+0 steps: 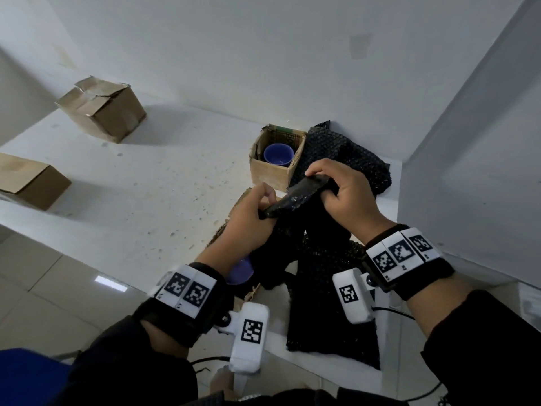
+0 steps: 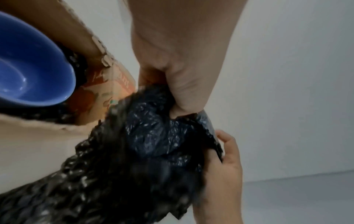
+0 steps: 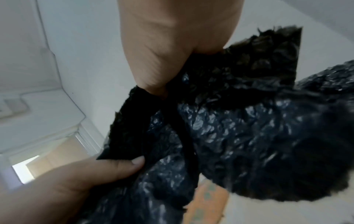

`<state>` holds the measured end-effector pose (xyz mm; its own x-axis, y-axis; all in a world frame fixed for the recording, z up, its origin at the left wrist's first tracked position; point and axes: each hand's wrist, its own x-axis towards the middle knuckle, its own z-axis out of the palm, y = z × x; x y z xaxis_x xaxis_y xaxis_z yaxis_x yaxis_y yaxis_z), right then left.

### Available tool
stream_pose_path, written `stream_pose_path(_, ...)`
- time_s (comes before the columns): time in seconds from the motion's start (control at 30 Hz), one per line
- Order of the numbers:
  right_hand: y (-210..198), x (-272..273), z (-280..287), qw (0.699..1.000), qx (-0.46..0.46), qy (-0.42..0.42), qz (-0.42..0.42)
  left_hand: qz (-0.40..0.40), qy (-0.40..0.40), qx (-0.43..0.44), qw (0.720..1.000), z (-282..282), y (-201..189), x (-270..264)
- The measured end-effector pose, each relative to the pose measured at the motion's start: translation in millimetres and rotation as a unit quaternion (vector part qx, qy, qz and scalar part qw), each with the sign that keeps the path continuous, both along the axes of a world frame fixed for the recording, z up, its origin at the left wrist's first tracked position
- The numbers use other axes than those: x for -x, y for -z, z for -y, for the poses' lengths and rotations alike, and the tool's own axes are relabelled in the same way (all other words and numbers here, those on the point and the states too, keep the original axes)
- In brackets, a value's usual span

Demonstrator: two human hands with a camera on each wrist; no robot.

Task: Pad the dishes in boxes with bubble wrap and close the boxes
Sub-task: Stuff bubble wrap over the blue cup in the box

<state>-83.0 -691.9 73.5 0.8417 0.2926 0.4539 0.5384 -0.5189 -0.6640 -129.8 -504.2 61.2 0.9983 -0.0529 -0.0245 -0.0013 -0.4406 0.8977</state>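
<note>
holding a sheet of black bubble wrap (image 1: pixel 295 200) up between both my hands, i stand over a white surface (image 1: pixel 152 177) that carries everything else. the wrap is the biggest thing in play: more of it hangs down dark and limp below my grip, and another heap lies behind the open box. i judge it very light, soft and floppy, a little slick, so it is best taken by pinching an edge and letting the rest drape.

my left hand (image 1: pixel 248 221) has its fingers curled round one end of the sheet, thumb on top. my right hand (image 1: pixel 342 197) is clamped on the other end, bunching the plastic in the fist.

next in size, two closed cardboard boxes (image 1: pixel 102 109) sit well apart at the far left. a smaller open box (image 1: pixel 270 171) stands just beyond my hands with a blue bowl (image 1: pixel 278 155) inside. i judge the bowl hard, smooth and breakable, so padding should go round its sides. another open box (image 2: pixel 107 84) sits under my left wrist, its own blue bowl (image 2: pixel 34 68) partly ringed by wrap.
</note>
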Motion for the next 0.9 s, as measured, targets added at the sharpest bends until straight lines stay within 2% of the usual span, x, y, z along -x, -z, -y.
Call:
stream_pose_path(0.13,-10,1,-24,0.997,-0.077,-0.006,-0.023,-0.026,0.014,0.085,0.996,-35,-20,-1)
stream_pose_path(0.23,-7,4,-42,0.997,-0.074,0.001,-0.031,-0.027,0.070,0.063,0.995,-65,-28,-1)
stream_pose_path(0.37,6,15,-57,0.998,0.048,0.002,-0.048,-0.039,0.106,-0.009,0.993,-88,-24,4)
stream_pose_path(0.47,13,27,-65,0.984,0.172,-0.026,-0.050,-0.073,0.142,-0.117,0.980,-102,-6,11)
stream_pose_path(0.63,24,42,-85,0.919,0.380,-0.105,-0.013,-0.111,0.237,-0.280,0.924,-101,7,23)
stream_pose_path(0.77,31,57,-102,0.842,0.527,-0.117,0.021,-0.089,0.323,-0.353,0.874,-93,9,28)
stream_pose_path(0.9,36,72,-114,0.779,0.620,-0.091,0.011,-0.024,0.347,-0.368,0.862,-98,22,25)
